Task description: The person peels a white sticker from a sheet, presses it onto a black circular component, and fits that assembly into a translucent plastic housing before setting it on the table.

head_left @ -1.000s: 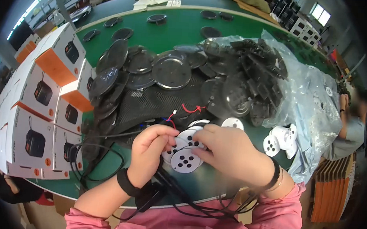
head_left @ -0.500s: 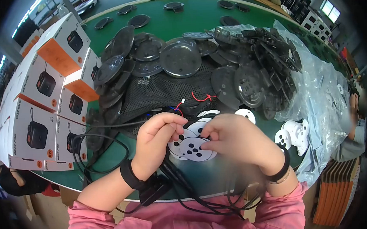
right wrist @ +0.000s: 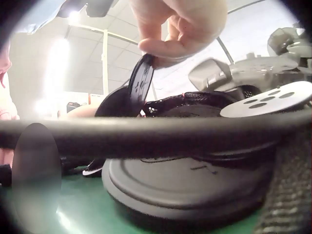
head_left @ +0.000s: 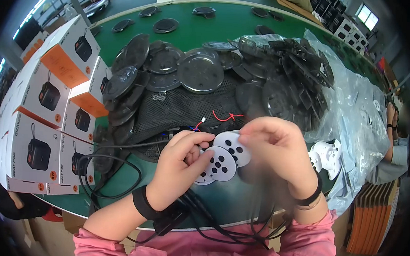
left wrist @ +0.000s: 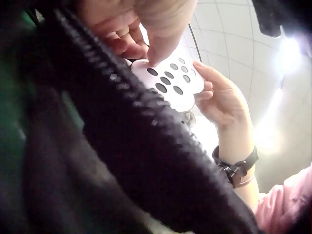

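My left hand [head_left: 177, 164] pinches a white round disc with black dots [head_left: 220, 163] between thumb and fingers, and another such disc [head_left: 204, 178] shows partly beneath it. To the right, my right hand [head_left: 279, 144] pinches a second dotted disc [head_left: 234, 146] by its edge. The two discs overlap in the head view. Seen edge-on in the right wrist view, the disc in the right hand [right wrist: 180, 29] has a dark back [right wrist: 141, 80]. The left wrist view shows both hands at the white faces [left wrist: 168, 80].
Dark round plastic covers [head_left: 200, 71] are heaped behind a black mesh piece [head_left: 178, 110] with red wires. White-and-orange boxes [head_left: 37, 150] stand at left. Clear plastic bagging [head_left: 351, 113] and more white discs [head_left: 327, 156] lie at right. Black cables [head_left: 116, 193] run along the front.
My right hand has moved a dotted disc up and to the right, partly off the group. The left thumb now lies over the front disc's edge. The head view has shifted slightly.
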The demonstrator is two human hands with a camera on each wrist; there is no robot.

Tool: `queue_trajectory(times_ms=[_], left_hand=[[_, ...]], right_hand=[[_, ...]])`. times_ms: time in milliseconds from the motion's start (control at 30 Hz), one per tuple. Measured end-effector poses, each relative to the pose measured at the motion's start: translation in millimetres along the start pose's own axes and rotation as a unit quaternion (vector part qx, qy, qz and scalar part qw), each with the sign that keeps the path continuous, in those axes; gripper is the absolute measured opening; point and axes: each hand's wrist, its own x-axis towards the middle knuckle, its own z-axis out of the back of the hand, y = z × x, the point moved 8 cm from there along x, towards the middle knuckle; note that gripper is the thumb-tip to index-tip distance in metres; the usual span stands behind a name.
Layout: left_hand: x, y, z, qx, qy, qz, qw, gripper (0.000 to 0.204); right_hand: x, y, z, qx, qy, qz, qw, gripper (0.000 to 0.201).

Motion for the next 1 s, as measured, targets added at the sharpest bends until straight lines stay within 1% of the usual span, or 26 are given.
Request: queue_trajectory(times_ms=[67, 100, 133, 200, 233, 267, 300, 333, 367, 400, 433, 500, 567, 633, 667, 700, 733, 767, 833, 900, 933, 1000], left_hand=[[0, -1, 3, 0.014, -0.021, -0.016, 1.0, 0.026], [0, -2, 4, 0.014, -0.024, -0.017, 0.999, 0.026], [0, -2, 4, 0.015, -0.023, -0.018, 0.999, 0.024], [0, -3, 6, 0.016, -0.024, -0.018, 0.999, 0.023], [1, -8, 8, 0.005, -0.022, -0.041, 0.999, 0.022], [0, -13, 9, -0.007, -0.02, -0.062, 0.998, 0.021], [-1, -12, 8, -0.093, 0.005, -0.009, 0.996, 0.015], [-2, -17, 9, -0.092, 0.005, -0.008, 0.996, 0.015], [-5, -13, 3, -0.222, 0.025, 0.051, 0.973, 0.013], [-8, -8, -5, -0.348, 0.045, 0.109, 0.93, 0.011], [-10, -7, -5, -0.348, 0.045, 0.109, 0.93, 0.011], [-13, -5, -9, -0.368, 0.071, 0.126, 0.918, 0.01], [-14, -4, -9, -0.373, 0.084, 0.125, 0.915, 0.01], [-15, -7, -11, -0.378, 0.097, 0.122, 0.913, 0.01], [-15, -9, -9, -0.35, 0.076, 0.128, 0.925, 0.01], [-16, -8, -7, -0.322, 0.056, 0.135, 0.935, 0.011], [-17, -8, -7, -0.323, 0.056, 0.136, 0.935, 0.011], [-17, -8, -6, -0.321, 0.046, 0.131, 0.937, 0.011], [-17, -8, -4, -0.319, 0.039, 0.127, 0.938, 0.011], [-15, -11, -2, -0.277, 0.044, 0.094, 0.955, 0.01], [-15, -11, -2, -0.277, 0.047, 0.097, 0.955, 0.01], [-13, -13, 0, -0.237, 0.051, 0.083, 0.967, 0.009]], right_hand=[[-6, 17, 12, -0.007, -0.093, 0.121, 0.988, 0.006], [-10, 25, 17, -0.052, -0.112, 0.181, 0.976, 0.008], [-12, 28, 15, -0.054, -0.11, 0.183, 0.976, 0.008], [-17, 34, 19, 0.016, -0.15, 0.188, 0.971, 0.01], [-15, 30, 18, 0.041, -0.122, 0.164, 0.978, 0.011], [-14, 31, 19, 0.04, -0.12, 0.164, 0.978, 0.011], [-10, 25, 16, 0.06, -0.1, 0.125, 0.985, 0.011], [-7, 20, 13, 0.08, -0.081, 0.086, 0.99, 0.01], [-5, 19, 13, 0.08, -0.081, 0.086, 0.99, 0.01], [-4, 17, 11, 0.094, -0.066, 0.076, 0.991, 0.01], [-3, 15, 9, 0.106, -0.051, 0.066, 0.991, 0.01], [-4, 15, 8, 0.098, -0.049, 0.058, 0.992, 0.01], [-6, 12, 4, 0.09, -0.045, 0.05, 0.994, 0.009], [-10, 17, 6, -0.025, -0.107, 0.109, 0.988, 0.01], [-20, 48, -5, -0.236, -0.129, 0.313, 0.911, 0.015], [-28, 58, -13, -0.316, -0.124, 0.377, 0.862, 0.017], [-37, 66, -23, -0.391, -0.118, 0.435, 0.802, 0.019], [-39, 65, -27, -0.391, -0.119, 0.434, 0.803, 0.019], [-38, 58, -41, -0.338, -0.056, 0.413, 0.844, 0.02], [-36, 56, -41, -0.334, -0.052, 0.411, 0.847, 0.019], [-35, 54, -42, -0.33, -0.045, 0.41, 0.849, 0.019], [-36, 53, -44, -0.342, -0.047, 0.401, 0.848, 0.019]])
